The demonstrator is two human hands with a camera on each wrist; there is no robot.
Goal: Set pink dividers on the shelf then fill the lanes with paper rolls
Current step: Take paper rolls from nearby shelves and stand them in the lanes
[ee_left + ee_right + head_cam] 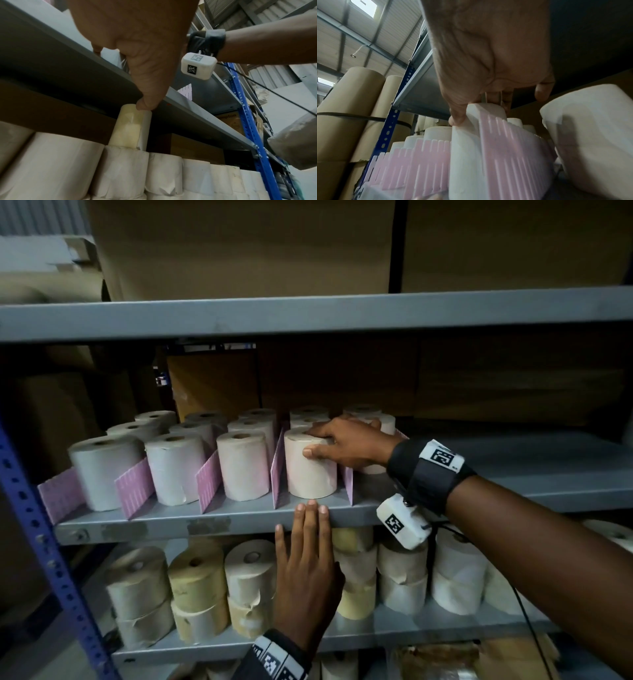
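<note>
Left hand [306, 571], lower centre of the head view: fingers straight and together, tips laid flat on the front lip of the grey shelf [212, 517]. Grip spread, holding nothing. In the left wrist view the thumb tip touches the top of a yellowish roll [128, 128] standing on the tier below.

Lower tier [428, 633], behind that hand: stacked rolls [198, 580] in two layers, beige and yellowish, partly hidden by the palm and wrist.

Right hand [346, 443], centre right: fingers over the top and thumb on the side of the front paper roll [310, 470] in the fourth lane from the left. Grip curled round that roll. The roll stands upright on the shelf near the front edge, between two pink dividers. The wrist camera box [404, 520] hangs below the black wrist strap [424, 470], covering part of the shelf lip.

Pink dividers [135, 486]: six visible, upright, running front to back, slotted faces. The rightmost one is mostly hidden behind the right hand.

Lanes to the left hold upright rows of rolls [176, 469], whitish. More rolls stand behind the held one and to its right; count there uncertain.

Blue perforated post [41, 532] at left frame edge. Brown cartons [239, 248] on the tier above, upper frame; dark cartons at the back of the shelf.
</note>
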